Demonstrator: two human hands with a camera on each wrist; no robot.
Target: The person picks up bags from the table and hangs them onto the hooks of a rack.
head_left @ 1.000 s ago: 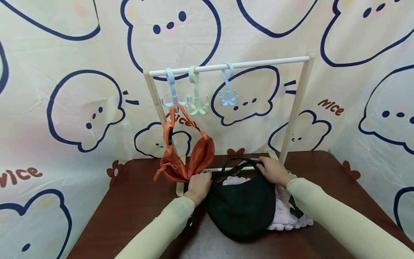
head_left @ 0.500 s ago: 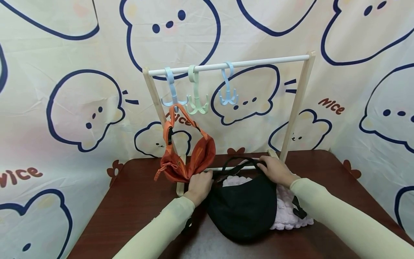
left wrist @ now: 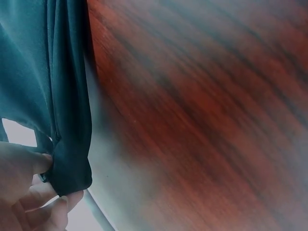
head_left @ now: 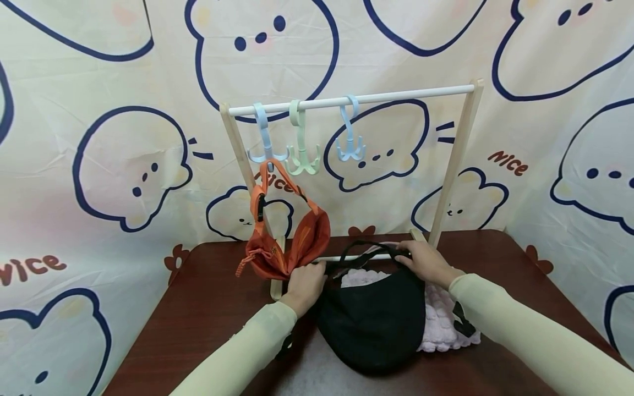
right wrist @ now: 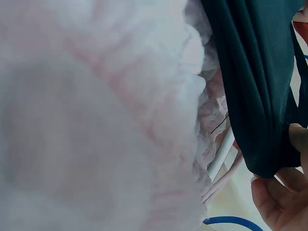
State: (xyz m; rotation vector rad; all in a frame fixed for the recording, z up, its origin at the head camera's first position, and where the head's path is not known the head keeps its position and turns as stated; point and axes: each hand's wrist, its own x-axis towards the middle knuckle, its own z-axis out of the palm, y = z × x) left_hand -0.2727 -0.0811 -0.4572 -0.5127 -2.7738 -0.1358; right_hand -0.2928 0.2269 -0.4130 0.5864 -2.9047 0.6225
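Note:
A black cloth bag (head_left: 373, 324) hangs between both hands over the table, its strap looping up at the back. My left hand (head_left: 304, 287) pinches its upper left corner; the left wrist view shows thumb and fingers on the dark fabric (left wrist: 70, 120). At the upper right corner, my right hand (head_left: 425, 261) pinches the cloth, as the right wrist view also shows (right wrist: 284, 192). Behind the bag lies a fluffy pale pink bag (head_left: 441, 324), partly covered by it. An orange bag (head_left: 289, 242) hangs by its strap from the leftmost blue hook (head_left: 267, 148), close above my left hand.
A wooden rack with a white rail (head_left: 396, 97) stands at the back of the brown table (head_left: 198, 330). A green hook (head_left: 301, 148) and another blue hook (head_left: 350, 140) hang on the rail. A patterned cloth backdrop (head_left: 124, 165) surrounds the table.
My right hand has moved slightly to the right, drawing the black bag's top edge a little wider. The left hand stays in about the same place.

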